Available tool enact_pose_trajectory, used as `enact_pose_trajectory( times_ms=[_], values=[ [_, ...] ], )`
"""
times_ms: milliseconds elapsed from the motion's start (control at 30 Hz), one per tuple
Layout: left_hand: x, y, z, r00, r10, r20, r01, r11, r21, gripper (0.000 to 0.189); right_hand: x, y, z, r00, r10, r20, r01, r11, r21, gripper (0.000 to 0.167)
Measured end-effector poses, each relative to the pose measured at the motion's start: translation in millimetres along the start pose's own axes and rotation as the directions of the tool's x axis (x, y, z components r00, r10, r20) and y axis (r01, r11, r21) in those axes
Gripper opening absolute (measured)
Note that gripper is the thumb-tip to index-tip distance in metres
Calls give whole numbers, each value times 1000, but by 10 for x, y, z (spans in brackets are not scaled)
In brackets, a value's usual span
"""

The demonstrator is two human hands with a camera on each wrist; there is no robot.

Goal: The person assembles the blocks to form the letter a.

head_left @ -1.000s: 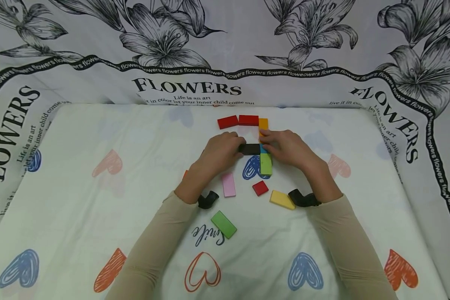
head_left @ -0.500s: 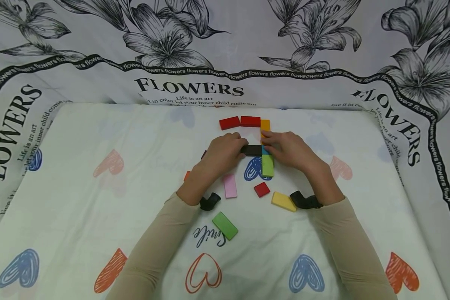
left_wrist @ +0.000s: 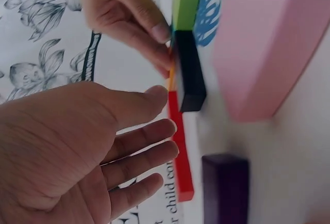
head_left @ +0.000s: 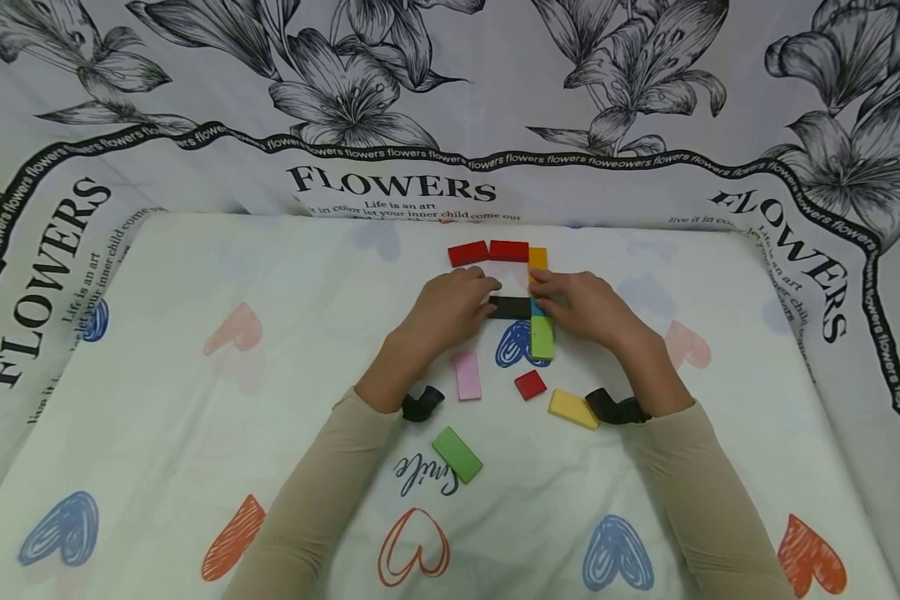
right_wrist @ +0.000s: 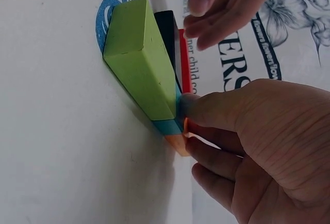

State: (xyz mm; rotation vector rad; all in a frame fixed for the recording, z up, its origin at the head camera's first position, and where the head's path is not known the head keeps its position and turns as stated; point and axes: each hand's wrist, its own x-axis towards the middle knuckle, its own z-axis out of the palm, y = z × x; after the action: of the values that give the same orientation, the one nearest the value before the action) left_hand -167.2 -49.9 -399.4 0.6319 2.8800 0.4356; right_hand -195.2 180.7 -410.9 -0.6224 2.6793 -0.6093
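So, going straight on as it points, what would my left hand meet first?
Probably the black block, just beyond your left hand, though depth is unclear; passing above it, your right hand.

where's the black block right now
In the head view, the black block lies between the left hand and right hand, just left of the blue block.

the surface [head_left: 157, 433] is white, with blue, red and pink hearts [head_left: 617, 554]. toward its far edge there are two red blocks [head_left: 508, 251], an orange block [head_left: 537, 257], a blue block [right_wrist: 167, 126], a light green block [head_left: 542, 338] and a black block [head_left: 510, 308]; farther from this edge, a pink block [head_left: 467, 376], a yellow block [head_left: 573, 409] and a green block [head_left: 457, 454]. beyond the far edge, the cloth [head_left: 607, 196] is white with black flowers [head_left: 352, 92]
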Motion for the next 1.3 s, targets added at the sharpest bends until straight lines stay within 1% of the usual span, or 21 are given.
enact_pose_trajectory(
  times_ms=[133,300,400,533,700,800,1000,1133,1300],
  values=[
    [-76,-19,-101,1000,-10,0,10,999,-33,40,-26,1,20,1000,10,12,-10,1000,-1,42],
    [-158,-64,-256,998,-61,-5,61,996,-62,44,-2,-17,3,1000,-11,4,11,1000,-5,41],
    [-206,-77,-311,997,-80,4,80,994,-76,45,9,6,-15,1000,-15,-1,15,1000,-6,41],
    [-322,-133,-347,994,-103,21,104,991,-79,45,22,16,-18,1000,-20,4,20,1000,-2,42],
    [-465,-225,-368,990,-141,10,142,986,-87,42,15,12,-5,999,-32,5,32,999,1,42],
    [-520,-273,-375,988,-155,13,156,984,-90,41,-5,11,-4,999,-31,4,31,1000,-2,42],
    [-570,-387,-315,983,-175,47,179,980,-85,39,1,18,9,999,-36,3,36,999,-8,42],
    [-600,-425,-275,983,-169,74,175,981,-80,38,8,18,16,999,-36,1,36,999,-3,42],
    [-610,-467,-248,986,-154,70,159,984,-81,37,-2,14,-2,1000,-26,-6,26,1000,-5,41]
  ],
)
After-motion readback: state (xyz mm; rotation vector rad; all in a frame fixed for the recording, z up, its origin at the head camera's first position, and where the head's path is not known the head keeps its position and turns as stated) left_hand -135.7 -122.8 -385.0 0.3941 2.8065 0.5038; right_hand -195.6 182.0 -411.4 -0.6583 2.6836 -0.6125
